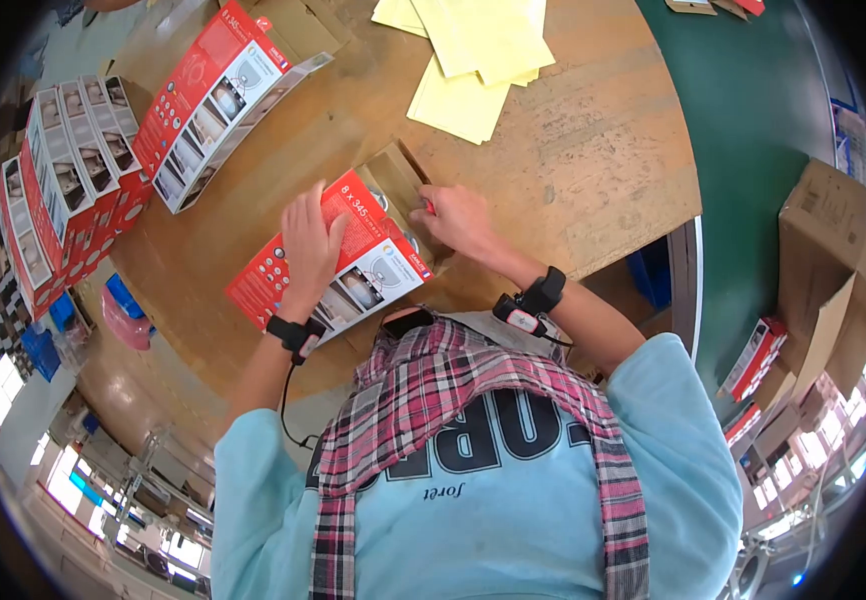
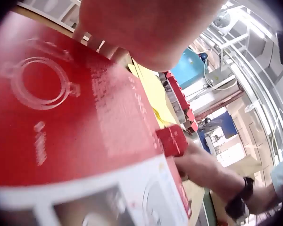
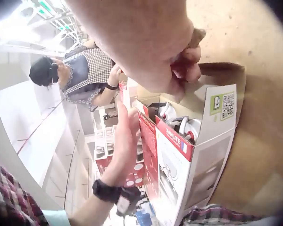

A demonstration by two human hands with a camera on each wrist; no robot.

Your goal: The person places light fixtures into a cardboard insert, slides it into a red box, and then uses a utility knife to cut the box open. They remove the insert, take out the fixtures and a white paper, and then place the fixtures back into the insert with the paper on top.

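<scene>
A red and white printed carton (image 1: 373,240) lies on the wooden table, its end towards my right hand open. My left hand (image 1: 311,240) rests on the carton's red face with fingers spread. My right hand (image 1: 458,218) is at the open end, beside a raised brown cardboard flap (image 3: 221,70). Its fingers are curled, with a small red thing (image 1: 430,208) showing between them; its kind is mostly hidden. Inside the carton sit round white fittings (image 3: 191,128) with red centres. A white flap with a QR code (image 3: 221,107) stands at the opening.
Another open printed carton (image 1: 215,105) stands at the upper left, near a row of similar cartons (image 1: 73,180). Yellow sheets (image 1: 473,60) lie at the table's far side. A brown cardboard box (image 1: 823,250) is at the right, and another person (image 3: 87,70) stands across the table.
</scene>
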